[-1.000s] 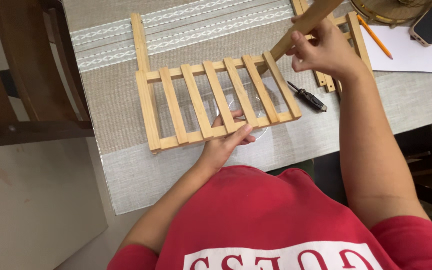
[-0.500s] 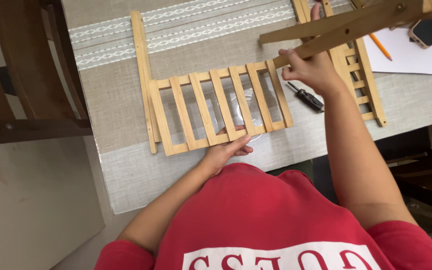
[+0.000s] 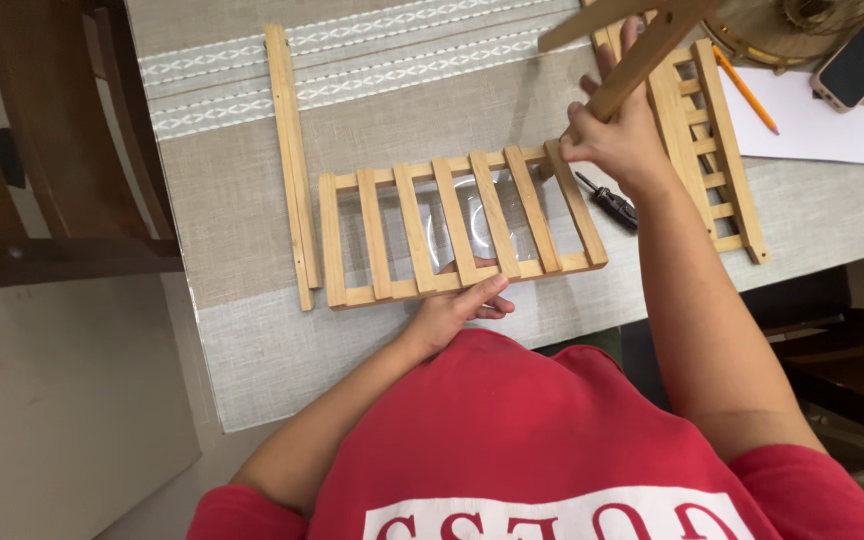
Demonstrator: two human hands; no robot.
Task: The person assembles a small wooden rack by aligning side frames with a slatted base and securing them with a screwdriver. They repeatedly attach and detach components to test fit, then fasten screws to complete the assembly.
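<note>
A slatted wooden panel [image 3: 452, 225] lies flat on the cloth-covered table [image 3: 252, 350]. My left hand [image 3: 457, 305] rests on its near rail, fingers pressed flat on the wood. My right hand [image 3: 622, 140] is at the panel's far right corner, shut on a wooden bar frame [image 3: 642, 45] that slants up and out of the top of the view. A loose wooden strip [image 3: 290, 160] lies just left of the panel. A narrower ladder-like wooden panel [image 3: 717, 150] lies to the right, partly behind my right hand.
A small dark screwdriver [image 3: 607, 200] lies beside my right wrist. A clear round dish [image 3: 472, 215] shows under the slats. A pencil [image 3: 745, 90], white paper [image 3: 812, 125] and a phone [image 3: 860, 60] lie at the far right. A dark wooden chair [image 3: 72, 200] stands left.
My right hand came down to the panel's far right corner with the wooden frame, which swung. My left hand slid from between the slats to the near rail.
</note>
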